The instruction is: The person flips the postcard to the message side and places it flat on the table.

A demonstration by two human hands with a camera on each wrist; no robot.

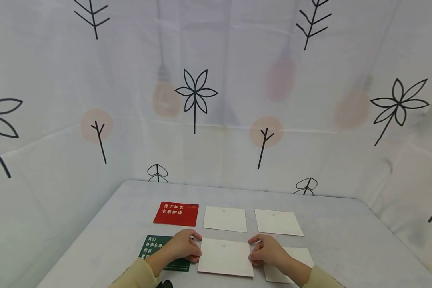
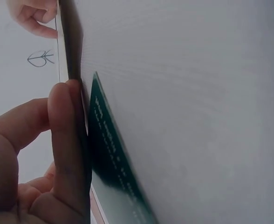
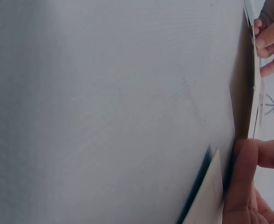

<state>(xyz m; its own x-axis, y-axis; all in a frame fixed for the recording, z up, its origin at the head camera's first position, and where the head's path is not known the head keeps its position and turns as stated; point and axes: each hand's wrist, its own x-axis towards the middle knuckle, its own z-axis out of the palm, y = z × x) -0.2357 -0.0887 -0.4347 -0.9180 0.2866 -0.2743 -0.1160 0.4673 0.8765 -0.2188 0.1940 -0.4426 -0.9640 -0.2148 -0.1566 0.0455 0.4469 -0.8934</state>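
Note:
A white card (image 1: 225, 258) with a tiny mark near its top edge is held between my two hands at the front middle. On its left edge, my left hand (image 1: 183, 245) pinches it by the side. The right hand (image 1: 268, 251) grips the opposite edge. Both wrist views show the card edge-on, with a dark gap beneath it over the table. Partly hidden under my left hand and wrist lies a green card (image 1: 176, 265) with white Chinese characters. Another white card (image 1: 302, 256) lies partly behind my right hand and wrist.
In the back row lie a red card (image 1: 176, 214) with white characters, a white card (image 1: 225, 219) in the middle and another white card (image 1: 279, 222) at right. A small black object (image 1: 165, 284) shows by the left sleeve. Patterned fabric (image 1: 223, 152) walls the white table.

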